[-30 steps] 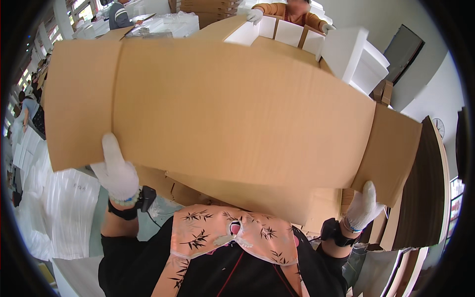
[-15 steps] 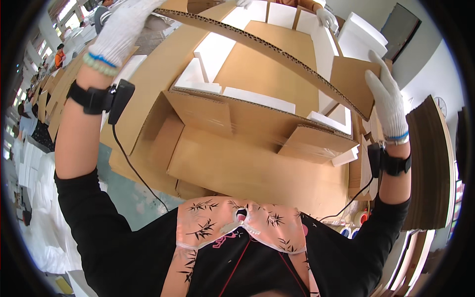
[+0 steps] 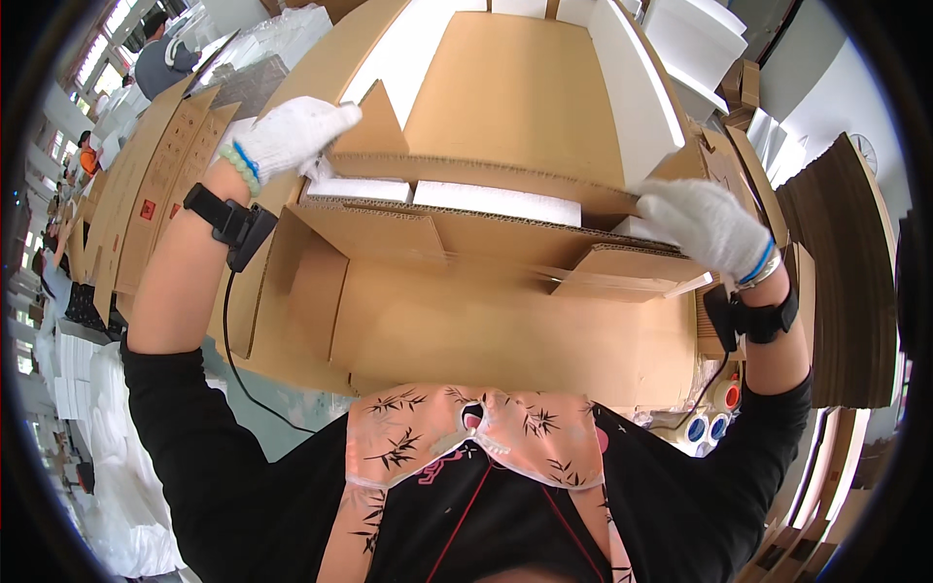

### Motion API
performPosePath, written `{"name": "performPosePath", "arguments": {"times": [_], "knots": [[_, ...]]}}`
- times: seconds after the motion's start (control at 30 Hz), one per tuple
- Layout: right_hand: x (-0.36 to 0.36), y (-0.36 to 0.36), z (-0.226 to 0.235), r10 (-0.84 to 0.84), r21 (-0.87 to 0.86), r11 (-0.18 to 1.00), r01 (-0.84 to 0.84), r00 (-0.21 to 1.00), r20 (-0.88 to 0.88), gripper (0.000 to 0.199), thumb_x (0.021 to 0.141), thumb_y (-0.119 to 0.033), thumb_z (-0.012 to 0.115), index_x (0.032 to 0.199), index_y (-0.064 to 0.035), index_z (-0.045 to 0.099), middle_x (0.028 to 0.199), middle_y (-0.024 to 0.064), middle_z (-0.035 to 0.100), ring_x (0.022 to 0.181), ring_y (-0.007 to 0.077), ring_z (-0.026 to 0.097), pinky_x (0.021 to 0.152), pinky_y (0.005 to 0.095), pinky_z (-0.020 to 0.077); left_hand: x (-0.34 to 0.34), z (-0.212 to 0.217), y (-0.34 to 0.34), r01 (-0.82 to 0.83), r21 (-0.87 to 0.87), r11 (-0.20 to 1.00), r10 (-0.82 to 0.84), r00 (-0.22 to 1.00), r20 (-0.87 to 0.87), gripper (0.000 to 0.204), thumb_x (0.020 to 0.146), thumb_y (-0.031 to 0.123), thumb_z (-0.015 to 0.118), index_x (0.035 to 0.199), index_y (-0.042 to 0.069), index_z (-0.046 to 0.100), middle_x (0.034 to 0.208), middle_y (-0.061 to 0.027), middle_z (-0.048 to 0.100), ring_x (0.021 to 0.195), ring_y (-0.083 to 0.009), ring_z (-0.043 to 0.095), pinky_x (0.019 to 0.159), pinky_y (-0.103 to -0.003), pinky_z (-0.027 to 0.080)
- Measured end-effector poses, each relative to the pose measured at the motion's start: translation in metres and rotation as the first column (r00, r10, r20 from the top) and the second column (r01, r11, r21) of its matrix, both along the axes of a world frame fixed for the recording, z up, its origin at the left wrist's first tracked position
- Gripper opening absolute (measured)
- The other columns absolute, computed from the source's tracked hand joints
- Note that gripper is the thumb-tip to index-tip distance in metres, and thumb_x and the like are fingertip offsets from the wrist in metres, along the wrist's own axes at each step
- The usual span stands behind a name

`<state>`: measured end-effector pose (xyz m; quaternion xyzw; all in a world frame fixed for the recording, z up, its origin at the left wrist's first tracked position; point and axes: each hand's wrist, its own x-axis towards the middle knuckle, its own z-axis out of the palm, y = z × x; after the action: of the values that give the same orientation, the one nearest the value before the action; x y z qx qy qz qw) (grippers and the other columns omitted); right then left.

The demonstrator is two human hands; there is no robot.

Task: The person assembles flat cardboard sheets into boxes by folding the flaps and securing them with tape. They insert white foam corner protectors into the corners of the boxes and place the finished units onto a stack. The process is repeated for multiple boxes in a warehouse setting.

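While L hand [image 3: 296, 136], part-bent, flanks 1 cardbd panel [image 3: 486, 177], R hand [image 3: 702, 225] does too, grips unclear.

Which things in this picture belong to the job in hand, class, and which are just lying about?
Belonging to the job:
cardboard panel
left hand and right hand, gloved, at its ends
open cardboard box
white foam strip

Apparently lying about:
tape rolls
stacked brown sheets
white plastic at left
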<state>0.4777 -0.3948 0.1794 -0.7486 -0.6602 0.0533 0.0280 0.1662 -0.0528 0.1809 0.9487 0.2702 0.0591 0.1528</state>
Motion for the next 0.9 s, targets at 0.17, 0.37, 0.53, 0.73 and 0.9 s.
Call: {"name": "performPosePath", "arguments": {"times": [0.17,0.37,0.53,0.73,0.9], "knots": [[0.015,0.011,-0.04,0.428,0.083,0.895,-0.438,0.896,0.116,0.022,0.095,-0.02,0.048,0.107,-0.0061,0.061,0.105,0.0148,0.066,0.093,0.0337,0.065,0.079,0.0426,0.0516,0.008,-0.025,-0.036,0.138,0.614,0.777,-0.079,0.989,-0.122,0.04,0.086,0.026,0.061,0.123,0.012,0.062,0.11,-0.0119,0.067,0.087,-0.03,0.065,0.081,-0.04,0.052],[0.032,0.021,-0.057,0.495,0.195,0.811,-0.552,0.825,0.273,0.026,0.088,-0.01,0.054,0.112,-0.0008,0.058,0.105,0.0173,0.065,0.091,0.036,0.064,0.077,0.0446,0.052,-0.037,-0.025,-0.03,0.104,0.683,0.723,-0.331,0.92,0.21,0.037,0.086,0.028,0.067,0.119,0.01,0.066,0.116,-0.0103,0.067,0.1,-0.03,0.065,0.087,-0.039,0.053],[0.063,0.027,-0.092,0.407,0.259,0.817,-0.516,0.832,0.377,0.031,0.092,-0.009,0.053,0.119,0.0037,0.059,0.113,0.0233,0.066,0.097,0.0371,0.064,0.085,0.0448,0.0514,-0.136,-0.028,-0.104,-0.146,0.542,0.828,-0.156,0.868,0.472,0.03,0.091,0.026,0.066,0.115,0.007,0.068,0.113,-0.0152,0.068,0.099,-0.0328,0.066,0.087,-0.041,0.053],[0.061,0.042,-0.089,0.076,0.387,0.922,-0.023,0.99,-0.122,0.048,0.105,-0.026,0.043,0.145,0.0007,0.044,0.118,0.0155,0.064,0.101,0.0237,0.059,0.089,0.0347,0.047,-0.256,-0.165,-0.214,-0.786,-0.235,0.571,0.68,0.293,0.672,0.031,0.095,0.022,0.058,0.117,0.003,0.067,0.108,-0.0185,0.07,0.101,-0.0339,0.066,0.09,-0.037,0.052],[0.033,0.06,-0.08,0.054,0.388,0.921,-0.035,0.998,-0.039,0.046,0.101,-0.036,0.051,0.131,-0.0013,0.059,0.122,0.0235,0.063,0.11,0.0369,0.06,0.097,0.0445,0.0457,-0.309,-0.292,-0.376,-0.966,-0.203,-0.162,0.959,-0.203,0.199,0.041,0.094,0.036,0.055,0.122,0.009,0.066,0.115,-0.0188,0.068,0.11,-0.0351,0.064,0.096,-0.04,0.049]]}}
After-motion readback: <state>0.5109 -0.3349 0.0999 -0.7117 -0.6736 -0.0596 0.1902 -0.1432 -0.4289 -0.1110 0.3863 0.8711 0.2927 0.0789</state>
